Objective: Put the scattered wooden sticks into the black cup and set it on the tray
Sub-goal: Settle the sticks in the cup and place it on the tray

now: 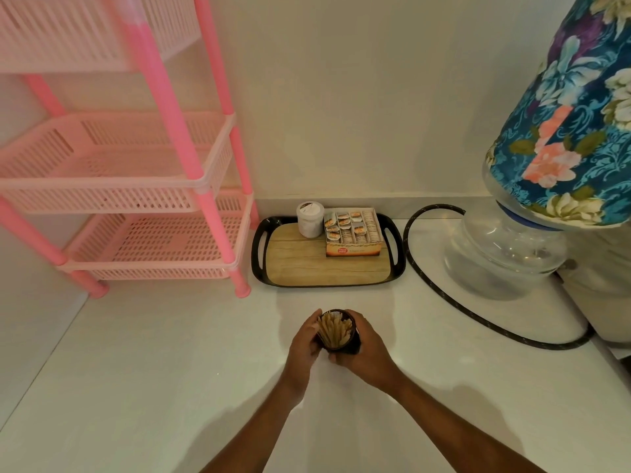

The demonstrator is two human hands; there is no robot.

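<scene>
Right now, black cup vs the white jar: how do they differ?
The black cup is dark and open-topped, packed with wooden sticks; the white jar is pale and its contents can't be made out. The black cup sits off the tray, held between the left hand and right hand; the white jar stands untouched on the tray's back left. Both are small upright cylinders.

Glossy black tray (260,268), wood-grain base; wooden sticks (334,327).
</scene>
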